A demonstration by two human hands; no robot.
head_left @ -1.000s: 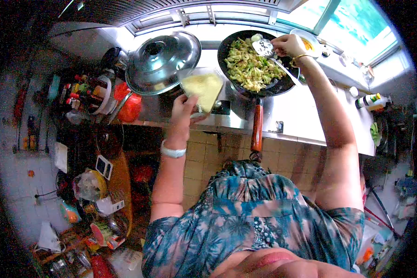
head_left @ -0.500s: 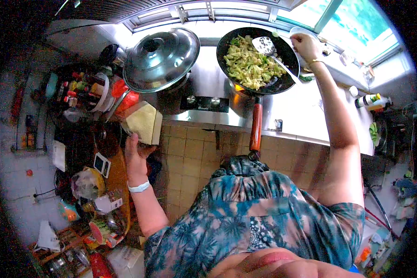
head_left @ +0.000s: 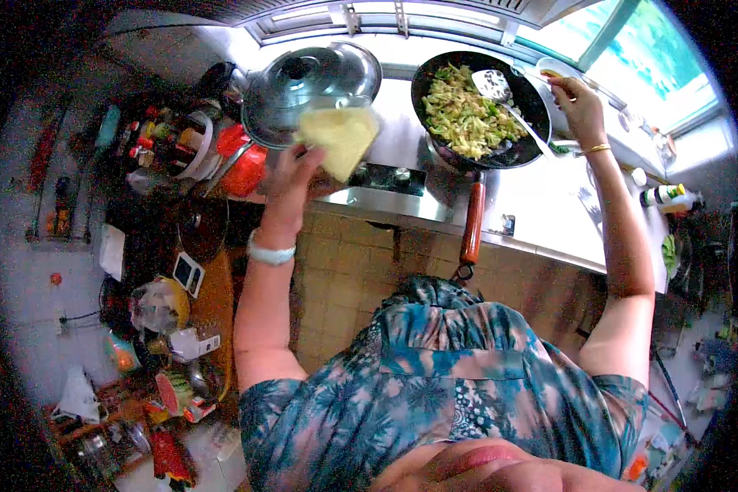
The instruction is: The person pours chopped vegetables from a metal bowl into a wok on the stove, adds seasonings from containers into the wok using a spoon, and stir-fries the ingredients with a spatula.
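Note:
My left hand (head_left: 291, 176) grips a pale yellow square pad (head_left: 342, 141) by its near left edge. The pad is blurred by motion, and I cannot tell whether it is folded cloth. It is in front of the glass lid (head_left: 312, 78) on the left burner and overlaps its lower right in view. My right hand (head_left: 580, 111) is pinched at the rim of a small white bowl (head_left: 559, 66) beyond the wok's right side. Something small and yellowish-brown shows at its fingertips. Chopped green vegetables (head_left: 463, 115) fill the black wok (head_left: 535, 102), where a white slotted turner (head_left: 526, 127) rests.
The wok's red-brown handle (head_left: 472, 225) sticks out past the counter's front edge. Bottles (head_left: 662, 195) stand at the right. A red plastic bag (head_left: 244, 164) and a basket of seasonings (head_left: 168, 143) are on the left. Stove knobs (head_left: 385, 177) lie between the burners.
My left hand has carried the yellow pad up and right, from beside the red bag to in front of the lid. My right hand has shifted slightly at the white bowl, its fingertips now showing.

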